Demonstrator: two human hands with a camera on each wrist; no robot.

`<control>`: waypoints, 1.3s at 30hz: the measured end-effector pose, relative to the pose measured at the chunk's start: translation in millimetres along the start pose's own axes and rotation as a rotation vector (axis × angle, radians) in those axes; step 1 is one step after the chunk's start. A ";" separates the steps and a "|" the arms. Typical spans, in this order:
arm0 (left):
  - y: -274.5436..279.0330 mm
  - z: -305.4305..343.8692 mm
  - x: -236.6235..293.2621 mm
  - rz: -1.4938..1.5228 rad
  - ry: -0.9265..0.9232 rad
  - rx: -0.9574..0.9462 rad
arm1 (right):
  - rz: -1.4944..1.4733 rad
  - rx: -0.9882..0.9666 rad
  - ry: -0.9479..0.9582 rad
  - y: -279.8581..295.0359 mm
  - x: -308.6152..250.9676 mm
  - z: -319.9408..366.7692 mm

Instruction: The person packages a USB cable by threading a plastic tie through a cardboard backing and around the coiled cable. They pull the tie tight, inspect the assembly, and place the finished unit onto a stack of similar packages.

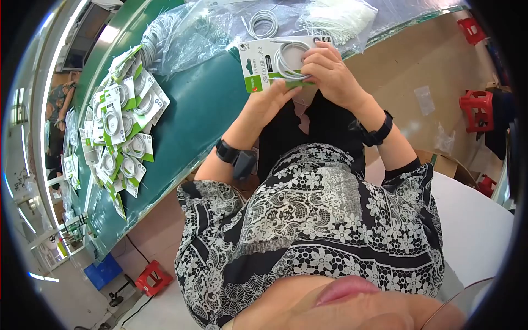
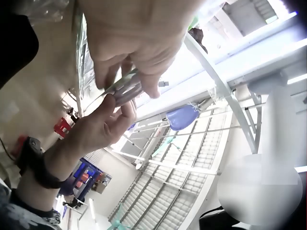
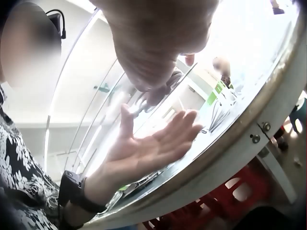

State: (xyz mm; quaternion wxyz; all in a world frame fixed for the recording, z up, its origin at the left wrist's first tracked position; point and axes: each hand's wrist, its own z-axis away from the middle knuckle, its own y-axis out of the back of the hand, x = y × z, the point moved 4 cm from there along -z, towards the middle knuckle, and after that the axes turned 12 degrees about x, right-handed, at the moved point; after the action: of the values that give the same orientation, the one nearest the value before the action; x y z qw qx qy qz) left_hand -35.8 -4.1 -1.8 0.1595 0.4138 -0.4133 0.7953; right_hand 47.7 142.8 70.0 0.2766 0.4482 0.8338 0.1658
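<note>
In the head view, both hands hold a white-and-green card (image 1: pixel 256 69) printed "USB-C to USB-C cable". A coiled white USB-C cable (image 1: pixel 283 60) lies against its front. My left hand (image 1: pixel 267 104) has its thumb on the card's lower edge, beside a cable end, with the fingers hidden behind the card. My right hand (image 1: pixel 333 71) grips the right end, its bent fingers over the coil's edge. The left wrist view shows the card nearly edge-on between the left hand (image 2: pixel 139 38) and right hand (image 2: pixel 96 127).
Finished-looking cable cards (image 1: pixel 118 132) lie heaped on the green table (image 1: pixel 192 110) at left. Beyond the held card are a loose coiled cable (image 1: pixel 263 25), a clear bag (image 1: pixel 192 38) and a bundle of thin white strips (image 1: pixel 338 19). Red stools (image 1: pixel 476 110) stand on the floor.
</note>
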 end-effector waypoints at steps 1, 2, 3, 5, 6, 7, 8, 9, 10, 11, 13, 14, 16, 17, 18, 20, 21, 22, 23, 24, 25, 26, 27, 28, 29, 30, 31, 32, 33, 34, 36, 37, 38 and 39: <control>-5.4 -4.5 0.5 0.142 -0.085 0.015 | 0.004 0.009 0.005 5.8 -2.4 -2.7; -9.8 -7.2 0.7 0.285 -0.166 0.029 | 0.101 0.019 0.040 11.5 -6.2 -3.6; -15.9 -8.6 -4.0 0.279 -0.165 0.023 | 0.199 0.027 0.073 16.9 -10.2 -3.2; -28.5 -7.6 -7.8 0.322 -0.220 0.095 | 0.303 0.036 0.104 22.4 -18.3 1.6; -32.3 -6.3 -10.4 0.343 -0.245 0.134 | 0.308 0.043 0.044 20.4 -22.5 6.9; -35.8 -6.3 -14.8 0.339 -0.243 0.131 | 0.312 0.051 -0.015 17.8 -25.7 12.0; -38.4 -6.4 -19.2 0.371 -0.246 0.101 | 0.316 0.058 -0.073 17.0 -26.0 15.5; -40.9 -7.0 -21.6 0.402 -0.252 0.069 | 0.318 0.062 -0.071 19.4 -23.3 17.7; -42.7 -7.0 -23.1 0.436 -0.259 0.039 | 0.339 0.049 -0.042 23.3 -18.5 21.1; -42.6 -6.3 -24.8 0.434 -0.258 0.038 | 0.360 0.036 -0.015 26.8 -13.8 24.7; -40.5 -5.4 -28.4 0.305 -0.252 0.106 | 0.387 0.028 0.008 27.8 -9.7 28.0; -41.0 -5.8 -28.2 0.242 -0.250 0.137 | 0.342 0.032 0.009 27.9 -8.2 28.2; -43.6 -5.9 -26.0 0.236 -0.280 0.153 | 0.248 0.035 0.017 29.2 -8.7 26.2; -43.7 -6.0 -23.7 0.227 -0.308 0.173 | 0.250 0.035 0.020 29.4 -8.7 24.8; -44.3 -6.3 -20.7 0.218 -0.338 0.193 | 0.156 0.075 -0.087 32.1 -5.6 21.3; -46.3 -5.0 -14.2 0.197 -0.348 0.170 | -0.037 0.155 -0.302 36.9 -0.9 12.3; -47.1 -3.0 -12.1 0.175 -0.352 0.152 | -0.038 0.151 -0.303 38.4 -2.3 8.5; -47.6 -0.3 -11.7 0.152 -0.352 0.138 | -0.029 0.118 -0.310 38.8 -4.4 5.5; -47.4 1.5 -11.4 0.151 -0.345 0.143 | -0.021 0.088 -0.319 38.5 -6.5 3.7; -47.7 2.2 -10.1 0.157 -0.353 0.140 | -0.012 0.058 -0.328 36.9 -7.8 3.8; -48.2 1.3 -8.7 0.165 -0.364 0.136 | -0.012 0.057 -0.332 35.3 -8.1 4.5; -47.9 1.3 -8.6 0.174 -0.374 0.133 | 0.020 0.039 -0.328 33.3 -9.1 5.8; -46.2 0.4 -9.8 0.176 -0.371 0.134 | 0.053 0.022 -0.322 31.3 -9.6 6.6; -43.2 -1.4 -11.5 0.170 -0.364 0.148 | 0.088 0.006 -0.315 29.5 -9.1 6.9; -41.0 -2.6 -12.6 0.165 -0.357 0.164 | 0.090 0.004 -0.316 27.5 -7.3 7.6; -39.1 -3.4 -13.5 0.161 -0.349 0.180 | 0.106 0.004 -0.298 24.6 -5.2 8.9; -38.3 -4.0 -14.6 0.162 -0.345 0.182 | 0.121 0.004 -0.281 21.7 -4.3 10.5; -37.9 -6.2 -14.7 0.189 -0.347 0.188 | 0.136 0.005 -0.263 19.8 -3.9 10.8; -38.0 -9.2 -13.1 0.216 -0.352 0.191 | 0.136 0.006 -0.263 19.8 -4.5 9.3; -36.7 -12.0 -7.7 0.247 -0.364 0.198 | 0.157 0.043 -0.241 20.7 -5.3 4.1; -34.1 -14.4 -2.0 0.243 -0.365 0.202 | 0.192 0.106 -0.208 23.8 -7.4 2.7; -32.4 -13.8 -0.2 0.232 -0.359 0.199 | 0.186 0.099 -0.214 20.6 -5.6 6.3; -31.0 -13.4 -0.3 0.218 -0.352 0.193 | 0.193 0.102 -0.196 16.2 -2.0 10.9; -30.0 -13.8 -1.7 0.219 -0.347 0.193 | 0.204 0.107 -0.175 13.1 0.3 12.3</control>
State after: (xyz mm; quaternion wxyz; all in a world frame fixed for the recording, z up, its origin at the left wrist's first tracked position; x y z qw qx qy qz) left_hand -24.2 25.2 8.3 -0.0418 0.5103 -0.3990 0.7607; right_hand 63.7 150.5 67.1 0.3058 0.5573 0.7643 0.1085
